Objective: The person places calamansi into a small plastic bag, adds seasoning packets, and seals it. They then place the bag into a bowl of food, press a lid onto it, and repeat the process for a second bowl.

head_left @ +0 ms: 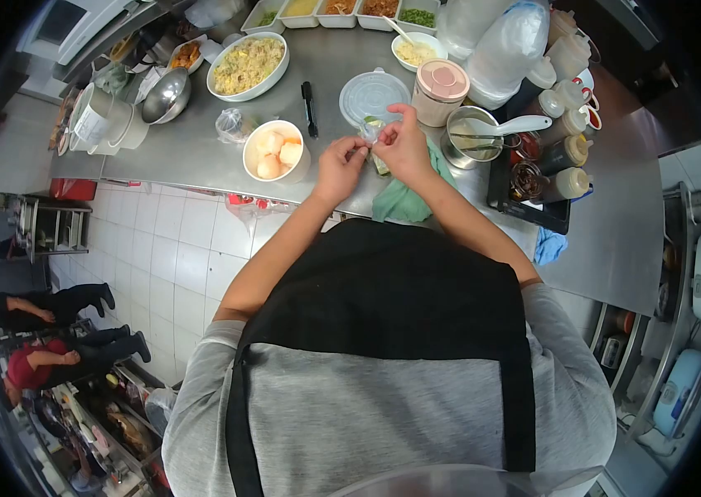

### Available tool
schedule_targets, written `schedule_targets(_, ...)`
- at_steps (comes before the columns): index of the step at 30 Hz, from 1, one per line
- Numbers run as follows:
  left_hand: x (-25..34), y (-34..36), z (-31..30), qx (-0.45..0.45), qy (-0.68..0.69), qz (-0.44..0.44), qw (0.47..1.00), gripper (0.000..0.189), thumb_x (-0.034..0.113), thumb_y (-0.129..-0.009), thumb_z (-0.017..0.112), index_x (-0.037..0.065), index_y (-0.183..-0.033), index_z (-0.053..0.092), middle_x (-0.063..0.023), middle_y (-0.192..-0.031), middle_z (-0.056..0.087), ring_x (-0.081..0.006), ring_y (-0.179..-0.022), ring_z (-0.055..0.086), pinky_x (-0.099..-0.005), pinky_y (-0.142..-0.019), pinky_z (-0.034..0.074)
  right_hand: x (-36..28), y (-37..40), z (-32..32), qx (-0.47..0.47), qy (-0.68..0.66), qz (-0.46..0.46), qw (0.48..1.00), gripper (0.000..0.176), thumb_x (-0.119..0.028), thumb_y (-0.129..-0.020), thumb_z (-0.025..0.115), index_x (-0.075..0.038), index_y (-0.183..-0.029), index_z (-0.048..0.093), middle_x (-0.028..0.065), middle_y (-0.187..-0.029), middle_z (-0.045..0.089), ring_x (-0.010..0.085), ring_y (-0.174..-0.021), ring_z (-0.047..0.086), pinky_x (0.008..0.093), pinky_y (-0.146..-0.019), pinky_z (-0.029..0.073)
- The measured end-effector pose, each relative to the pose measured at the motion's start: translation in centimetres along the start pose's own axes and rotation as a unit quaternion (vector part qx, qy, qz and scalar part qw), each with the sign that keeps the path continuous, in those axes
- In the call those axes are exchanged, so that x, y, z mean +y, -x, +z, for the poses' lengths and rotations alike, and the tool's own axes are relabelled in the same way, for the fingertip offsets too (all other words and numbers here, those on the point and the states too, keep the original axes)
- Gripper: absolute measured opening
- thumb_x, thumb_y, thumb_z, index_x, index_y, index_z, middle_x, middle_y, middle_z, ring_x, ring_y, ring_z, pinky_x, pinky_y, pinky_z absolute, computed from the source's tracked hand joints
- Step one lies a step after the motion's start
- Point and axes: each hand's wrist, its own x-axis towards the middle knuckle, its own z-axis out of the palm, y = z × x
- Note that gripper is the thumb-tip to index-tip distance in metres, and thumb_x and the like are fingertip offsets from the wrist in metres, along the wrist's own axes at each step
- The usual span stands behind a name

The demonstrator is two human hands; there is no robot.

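Both hands meet over the front edge of a steel counter. My left hand point(340, 171) pinches a small clear plastic bag with its thumb and fingertips. On the other side of the bag, my right hand point(403, 151) pinches it too, index finger raised. Green and yellowish contents show in the plastic bag point(373, 123); the fingers partly hide it. Just behind it lies a round translucent lid point(371, 95). A green cloth point(404, 199) is under my right wrist. To the left of my left hand stands a white tub point(293, 171) holding several pale, egg-like round pieces.
A large bowl of fried rice point(249, 68), a black marker point(309, 109) and a knotted clear bag point(234, 126) sit at left. To the right are a pink-lidded container point(440, 91), a metal pot with utensils point(460, 153) and a black crate point(562, 217) of sauce bottles. Two people stand far left.
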Motion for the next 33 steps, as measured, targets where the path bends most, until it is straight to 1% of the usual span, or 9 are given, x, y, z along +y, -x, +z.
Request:
schedule_targets(3,2.8,0.3,-1.1,0.054,-0.106,0.045,0.992,0.012,0.009,-0.082,0.065,0.002,-0.091,0.066,-0.0093,-0.091,0.064,-0.0167,-0.073,0.061,-0.0280,-0.068,0.049,-0.8,-0.1,-0.1,-0.033,0.085,-0.033,0.995,0.057,0.001,-0.069,0.063,-0.006,-0.118,0.035,0.0078,-0.072,0.058,0.0217,-0.065,0.059,0.0342,-0.059,0.047)
schedule_targets(6,5.7,0.2,-1.7,0.004,-0.083,0.094,0.992,0.015,0.009,-0.081,0.066,0.002,-0.094,0.065,-0.0075,-0.085,0.064,-0.0126,-0.071,0.061,-0.0282,-0.066,0.050,-1.3,0.3,0.4,-0.046,0.170,-0.087,0.981,0.054,-0.003,-0.069,0.062,-0.007,-0.116,0.037,0.0118,-0.074,0.059,0.0329,-0.072,0.061,0.0435,-0.064,0.047)
schedule_targets(8,4.8,-0.1,-1.6,-0.015,-0.088,-0.004,0.996,0.015,0.007,-0.080,0.067,0.001,-0.093,0.065,-0.0064,-0.081,0.063,-0.0114,-0.069,0.060,-0.0270,-0.064,0.051,-1.1,0.6,0.6,-0.055,0.194,-0.104,0.974,0.052,-0.004,-0.069,0.062,-0.007,-0.115,0.037,0.0140,-0.078,0.060,0.0355,-0.075,0.060,0.0462,-0.066,0.047)
schedule_targets(14,1.7,-1.6,-1.3,-0.060,0.096,-0.168,0.979,0.017,0.002,-0.076,0.068,-0.003,-0.091,0.061,-0.0061,-0.076,0.061,-0.0125,-0.066,0.060,-0.0231,-0.060,0.051,-0.6,1.3,0.8,-0.034,0.177,-0.174,0.968,0.048,-0.003,-0.069,0.061,-0.006,-0.112,0.039,0.0145,-0.082,0.059,0.0329,-0.075,0.060,0.0439,-0.063,0.047)
schedule_targets(20,1.5,-2.4,-1.5,-0.048,0.114,-0.209,0.970,0.030,-0.001,-0.071,0.067,-0.001,-0.095,0.049,-0.0065,-0.075,0.058,-0.0130,-0.064,0.059,-0.0249,-0.059,0.051,2.0,1.0,0.7,-0.075,-0.115,-0.051,0.989,0.044,-0.001,-0.070,0.060,-0.005,-0.109,0.040,0.0101,-0.079,0.057,0.0266,-0.068,0.059,0.0369,-0.059,0.046)
schedule_targets(26,2.5,-2.7,-2.3,-0.097,-0.024,-0.127,0.987,0.034,-0.002,-0.070,0.067,0.001,-0.095,0.045,-0.0074,-0.075,0.057,-0.0131,-0.063,0.058,-0.0267,-0.055,0.049,-3.1,-0.9,-1.5,-0.259,0.162,-0.083,0.949,0.043,0.000,-0.072,0.063,-0.008,-0.109,0.042,0.0085,-0.071,0.056,0.0278,-0.068,0.060,0.0380,-0.059,0.046)
schedule_targets(29,1.6,-2.6,-2.4,-0.085,0.000,-0.158,0.984,0.034,-0.002,-0.070,0.067,0.002,-0.095,0.044,-0.0073,-0.075,0.057,-0.0130,-0.063,0.058,-0.0266,-0.055,0.049,-2.1,-0.3,-1.2,-0.238,0.113,-0.190,0.946,0.041,0.001,-0.072,0.062,-0.008,-0.108,0.043,0.0117,-0.074,0.059,0.0318,-0.074,0.061,0.0418,-0.062,0.046)
schedule_targets(32,1.2,-2.2,-2.2,-0.052,0.016,-0.180,0.982,0.033,-0.003,-0.070,0.066,0.003,-0.093,0.043,-0.0070,-0.076,0.057,-0.0133,-0.062,0.057,-0.0267,-0.055,0.050,-1.7,1.0,-1.2,-0.182,0.051,-0.061,0.980,0.028,0.000,-0.074,0.059,-0.005,-0.100,0.049,0.0129,-0.080,0.060,0.0344,-0.079,0.061,0.0444,-0.065,0.046)
schedule_targets(33,1.5,-2.0,-2.1,-0.040,0.009,-0.182,0.983,0.033,-0.003,-0.071,0.066,0.003,-0.092,0.042,-0.0069,-0.075,0.057,-0.0135,-0.062,0.057,-0.0267,-0.055,0.050,-1.4,0.9,-1.0,-0.164,0.124,-0.104,0.973,0.024,0.000,-0.075,0.058,-0.004,-0.097,0.051,0.0129,-0.080,0.060,0.0336,-0.078,0.061,0.0433,-0.065,0.046)
